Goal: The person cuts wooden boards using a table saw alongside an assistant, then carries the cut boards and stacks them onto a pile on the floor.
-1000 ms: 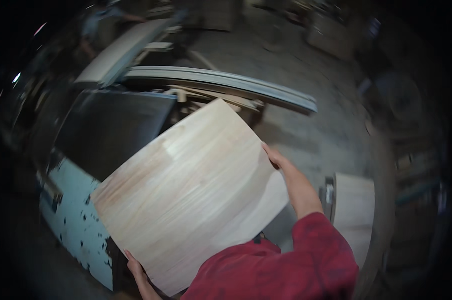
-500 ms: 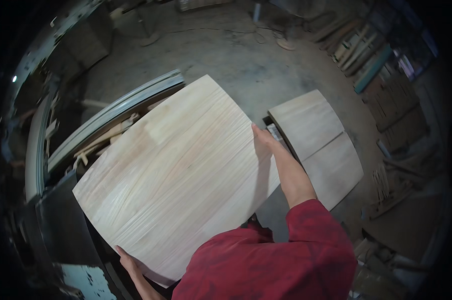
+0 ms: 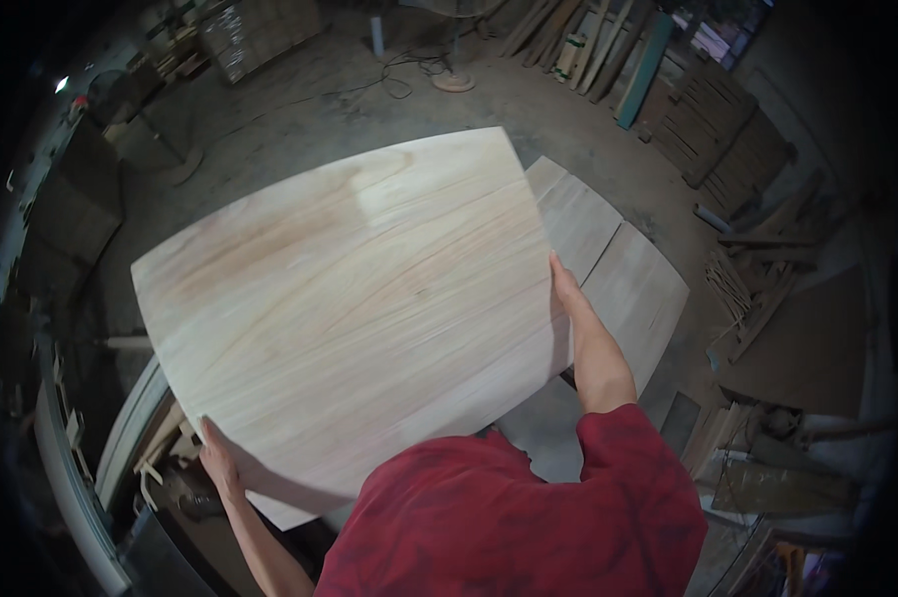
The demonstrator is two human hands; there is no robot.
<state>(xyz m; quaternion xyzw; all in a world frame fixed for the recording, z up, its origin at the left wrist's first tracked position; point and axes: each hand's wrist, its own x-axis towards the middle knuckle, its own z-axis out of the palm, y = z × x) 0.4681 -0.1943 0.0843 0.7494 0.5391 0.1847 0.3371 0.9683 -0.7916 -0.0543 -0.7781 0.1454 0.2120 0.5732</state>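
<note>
A large pale wooden panel point(image 3: 369, 308) with light grain is held up before me, tilted, its far edge to the upper right. My left hand point(image 3: 220, 463) grips its left edge near the lower corner, with the fingers hidden under the wood. At the opposite edge, my right hand point(image 3: 564, 284) is closed on the panel, thumb on top and fingers out of sight beneath. Just past my right hand lie similar pale boards point(image 3: 623, 284) with a seam between them, partly covered by the held panel.
Metal rails with scrap wood point(image 3: 161, 438) stand at the lower left. A fan base point(image 3: 454, 82) and cable are on the far floor. Planks point(image 3: 588, 50) lean at the back right, near slatted wooden stacks point(image 3: 713, 129). More offcuts point(image 3: 767, 438) lie at the right.
The panel has turned clockwise and swung toward the right, now overlapping the pale boards. Both hands keep their grip on it. My view has shifted to the right, away from the metal rails.
</note>
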